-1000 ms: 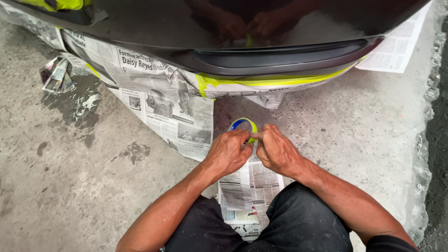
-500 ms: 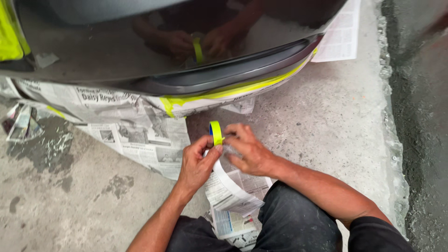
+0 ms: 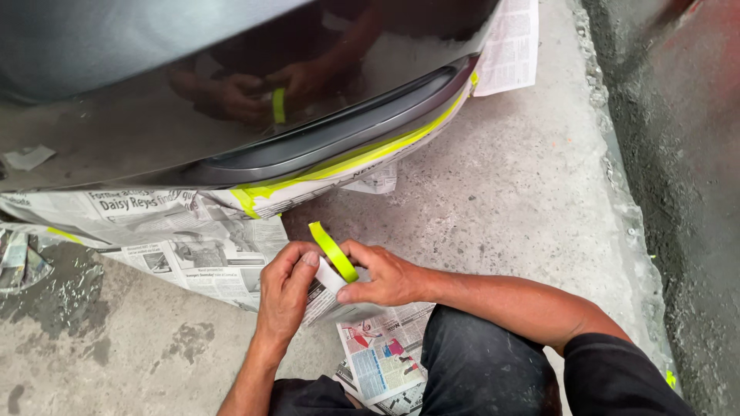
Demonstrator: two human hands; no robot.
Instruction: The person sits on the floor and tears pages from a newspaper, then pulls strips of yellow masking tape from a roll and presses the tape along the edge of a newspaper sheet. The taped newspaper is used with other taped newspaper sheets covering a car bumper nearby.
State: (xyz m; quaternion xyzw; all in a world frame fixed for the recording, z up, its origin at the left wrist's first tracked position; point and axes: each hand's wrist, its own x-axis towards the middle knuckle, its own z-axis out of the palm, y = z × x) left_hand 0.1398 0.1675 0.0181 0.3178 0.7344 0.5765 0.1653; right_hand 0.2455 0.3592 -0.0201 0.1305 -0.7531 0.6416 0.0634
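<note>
A roll of yellow-green masking tape [image 3: 332, 249] stands on edge between both hands, low in the middle of the head view. My right hand [image 3: 388, 275] grips its right side with thumb and fingers. My left hand [image 3: 285, 290] pinches the tape's near edge together with a folded piece of newspaper [image 3: 330, 296]. Just beyond the hands curves a glossy dark car body panel [image 3: 231, 92] that mirrors them. Yellow-green tape strips [image 3: 362, 158] fasten newspaper sheets [image 3: 162, 231] along its lower edge.
Rough concrete floor [image 3: 509, 185] lies to the right, ending at a crumbly raised edge [image 3: 617, 177]. More newspaper [image 3: 381, 354] lies under my knees. Crumpled scraps [image 3: 19, 262] sit on a dark wet patch at far left. Another taped sheet [image 3: 509, 46] hangs top right.
The view has swung right and nearer to the panel. The tape roll has turned from face-on to edge-on, and my hands have taken up the folded newspaper piece with it.
</note>
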